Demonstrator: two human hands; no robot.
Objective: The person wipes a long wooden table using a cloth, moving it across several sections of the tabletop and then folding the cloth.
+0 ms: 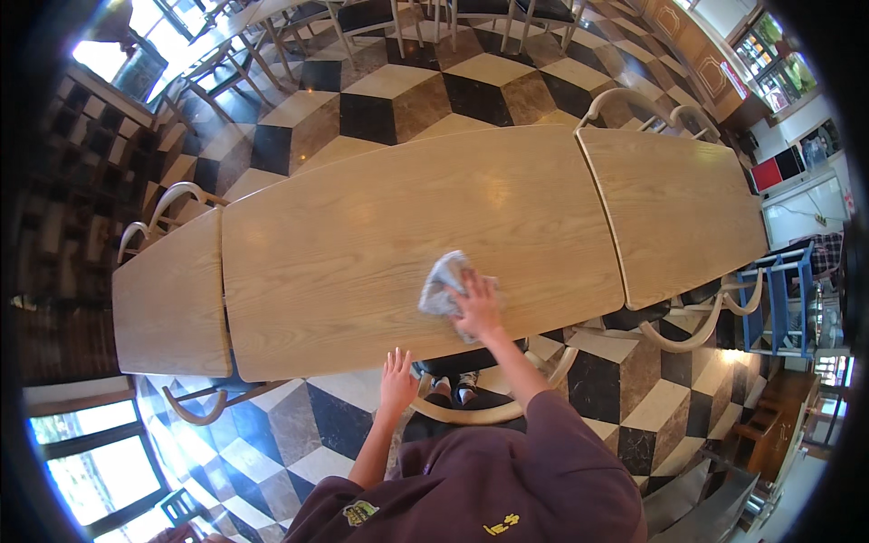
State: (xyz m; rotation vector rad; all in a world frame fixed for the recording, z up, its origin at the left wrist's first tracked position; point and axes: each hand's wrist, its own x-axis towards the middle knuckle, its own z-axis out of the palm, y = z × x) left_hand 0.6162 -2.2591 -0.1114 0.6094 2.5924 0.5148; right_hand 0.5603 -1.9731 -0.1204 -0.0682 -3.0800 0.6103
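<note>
A pale grey-white cleaning cloth (437,288) lies bunched on the long wooden table (362,217), right of the middle and toward the near edge. Pressing it against the wood from above is my right hand (478,312), its fingers spread over the cloth and its arm stretched forward. My left hand (396,385) is at the table's near edge with its fingers stretched out and nothing in it. Whether its fingertips touch the edge I cannot tell.
Another wooden table (674,208) adjoins on the right, and a third (172,299) on the left. A curved-back chair (471,414) stands close in front of me. More chairs line the tables. A blue rack (786,303) is at the far right, above the patterned tile floor (389,81).
</note>
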